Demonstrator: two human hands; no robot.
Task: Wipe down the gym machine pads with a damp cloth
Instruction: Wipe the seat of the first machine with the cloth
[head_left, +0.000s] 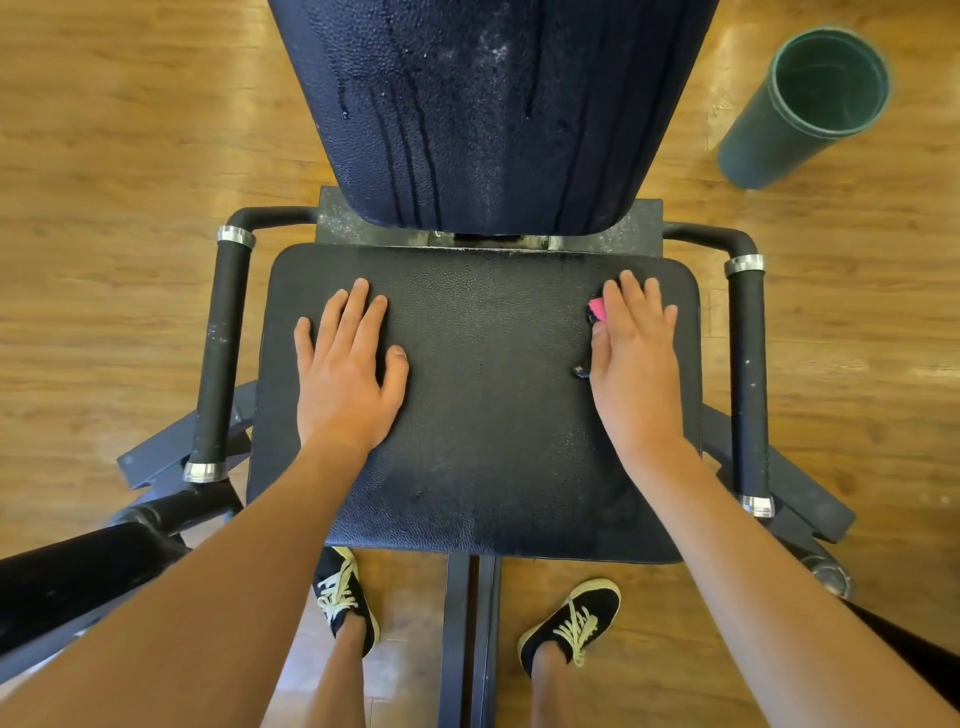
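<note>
Glossy honey-brown wooden plank floor (104, 156) fills the scene, catching soft pale reflections at far right. A dark green cylindrical container (769, 136), perhaps a bin, stands open-topped on it, far right.

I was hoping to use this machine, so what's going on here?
A person is wiping the machine down. Their right hand presses a pink cloth flat on the right side of the seat pad, while the left hand rests flat on its left side. The back pad shows wet streaks running down it. A green bin stands on the floor nearby.
</note>
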